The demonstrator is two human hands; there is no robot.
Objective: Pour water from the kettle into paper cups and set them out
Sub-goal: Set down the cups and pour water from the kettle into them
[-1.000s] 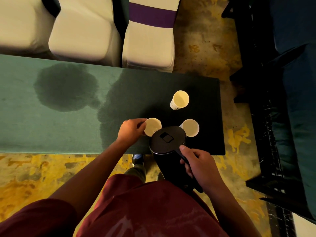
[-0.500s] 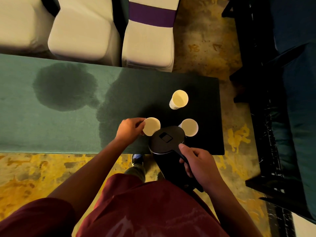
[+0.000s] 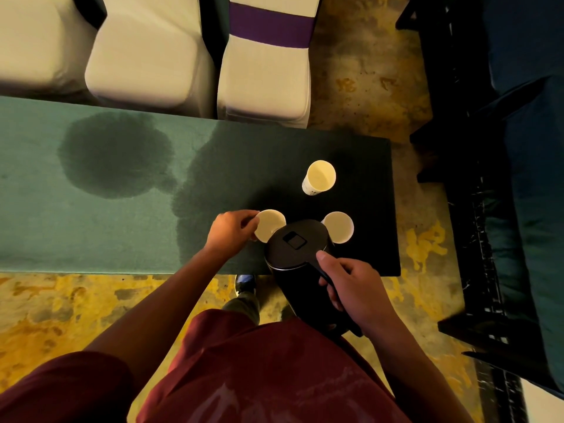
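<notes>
Beyond the green felt-covered table (image 3: 91,227) stand three white-covered chairs (image 3: 146,62), one with a purple band, and two dark wet patches (image 3: 116,154) stain the cloth to your left. Dark furniture (image 3: 457,148) lines the right side. Your black electric kettle (image 3: 297,248) blocks part of both near cups: the left cream paper cup (image 3: 268,222) and the right cream paper cup (image 3: 340,225) peek out on either side of its lid. A third cream paper cup (image 3: 319,178) stands upright farther back, well apart. Your left hand (image 3: 230,228) pinches the left cup's rim. Your right hand (image 3: 355,285) wraps the kettle's handle, thumb on top. The kettle tilts, lid end towards the cups, base towards you, over the table's near edge.
</notes>
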